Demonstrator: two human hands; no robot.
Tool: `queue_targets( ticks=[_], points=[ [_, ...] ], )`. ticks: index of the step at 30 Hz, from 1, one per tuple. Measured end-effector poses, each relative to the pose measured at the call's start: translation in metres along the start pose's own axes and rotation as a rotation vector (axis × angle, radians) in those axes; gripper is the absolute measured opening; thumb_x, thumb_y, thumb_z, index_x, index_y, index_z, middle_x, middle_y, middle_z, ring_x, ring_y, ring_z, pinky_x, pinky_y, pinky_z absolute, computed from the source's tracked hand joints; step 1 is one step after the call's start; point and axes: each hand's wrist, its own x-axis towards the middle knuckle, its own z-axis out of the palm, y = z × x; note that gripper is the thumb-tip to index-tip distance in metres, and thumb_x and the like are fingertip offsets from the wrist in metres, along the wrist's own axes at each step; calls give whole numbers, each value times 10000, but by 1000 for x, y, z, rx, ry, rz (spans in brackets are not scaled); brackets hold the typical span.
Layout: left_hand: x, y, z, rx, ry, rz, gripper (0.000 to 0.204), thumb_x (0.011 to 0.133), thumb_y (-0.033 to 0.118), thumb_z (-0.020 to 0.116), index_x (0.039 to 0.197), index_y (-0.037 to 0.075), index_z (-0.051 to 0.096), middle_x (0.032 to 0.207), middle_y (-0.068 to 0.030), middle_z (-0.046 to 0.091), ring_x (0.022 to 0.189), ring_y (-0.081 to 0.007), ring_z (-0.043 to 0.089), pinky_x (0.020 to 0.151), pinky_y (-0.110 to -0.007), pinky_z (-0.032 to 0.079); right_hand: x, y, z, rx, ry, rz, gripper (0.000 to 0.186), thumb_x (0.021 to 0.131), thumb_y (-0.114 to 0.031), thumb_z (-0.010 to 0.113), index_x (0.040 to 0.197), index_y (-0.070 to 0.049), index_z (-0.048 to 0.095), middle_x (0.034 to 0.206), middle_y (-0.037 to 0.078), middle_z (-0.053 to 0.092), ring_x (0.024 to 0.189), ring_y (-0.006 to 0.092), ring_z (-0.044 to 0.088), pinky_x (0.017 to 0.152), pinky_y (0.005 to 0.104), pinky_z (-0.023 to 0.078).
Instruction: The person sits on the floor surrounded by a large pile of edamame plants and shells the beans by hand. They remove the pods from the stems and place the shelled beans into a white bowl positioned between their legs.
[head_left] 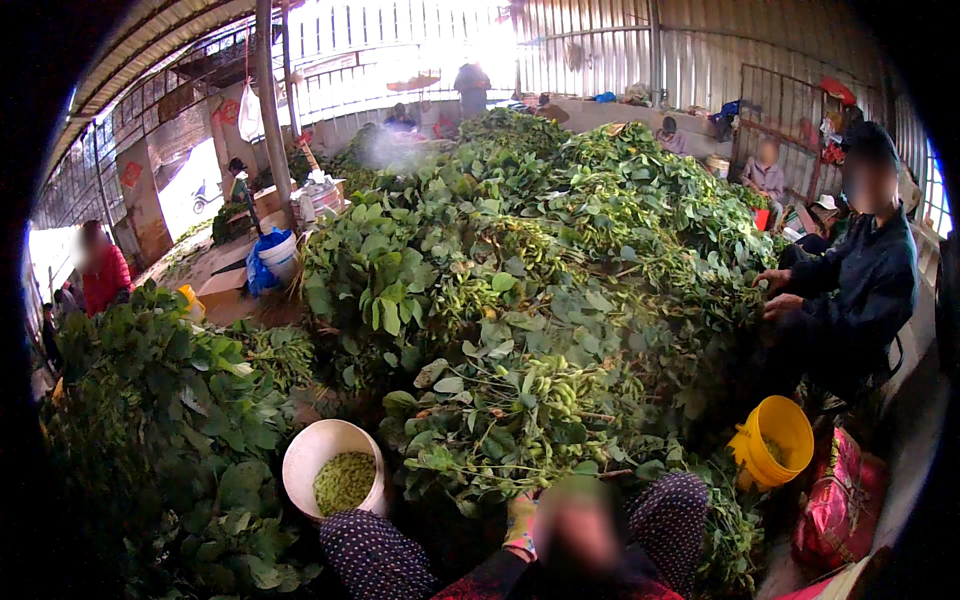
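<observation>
At the bottom centre my left hand (522,522), in a patterned glove, is closed at the lower edge of a leafy bean branch (545,395) with clusters of green pods. Beside it a blurred patch covers where my right hand might be, so I cannot make out its fingers. Left of my knees stands a white bucket (305,465) partly filled with small green pieces. A big heap of leafy plants (480,250) spreads out in front of me, with more foliage (170,420) at the left.
A person in dark clothes (855,280) works at the right, near a yellow bucket (750,445) and a red bundle (840,500). A person in red (105,270) is at the left. A post (275,130) stands beside a bucket with blue plastic (270,260). Several others sit around the heap.
</observation>
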Motion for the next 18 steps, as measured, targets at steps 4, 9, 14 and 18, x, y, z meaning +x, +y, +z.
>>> queue_targets(
  ticks=[4,9,14,18],
  points=[
    [-1,0,-2,1,7,-3,196,842,256,429,947,117,517,713,-22,550,490,-132,492,336,-247,296,3,-7,3,96,30,131,92,818,-102,477,763,-67,541,538,-48,417,410,40,335,362,183,244],
    [-5,-5,-1,10,6,-2,193,844,253,425,943,116,519,707,-22,549,479,-132,488,328,-247,291,-1,-18,5,51,54,122,100,824,-113,478,864,-72,560,546,-38,432,401,47,337,364,184,257],
    [-5,-11,1,34,-9,19,192,845,249,421,940,116,520,700,-22,547,469,-133,484,320,-247,285,-13,-50,18,-99,-116,-308,156,842,-103,434,922,-56,560,547,-29,424,399,64,339,361,208,271],
    [-4,-4,11,84,-26,63,190,847,247,417,937,115,522,695,-22,546,460,-133,481,313,-247,280,9,-8,-11,-253,101,-326,177,841,-119,417,831,-60,584,576,0,440,399,111,362,375,240,315]
  ],
)
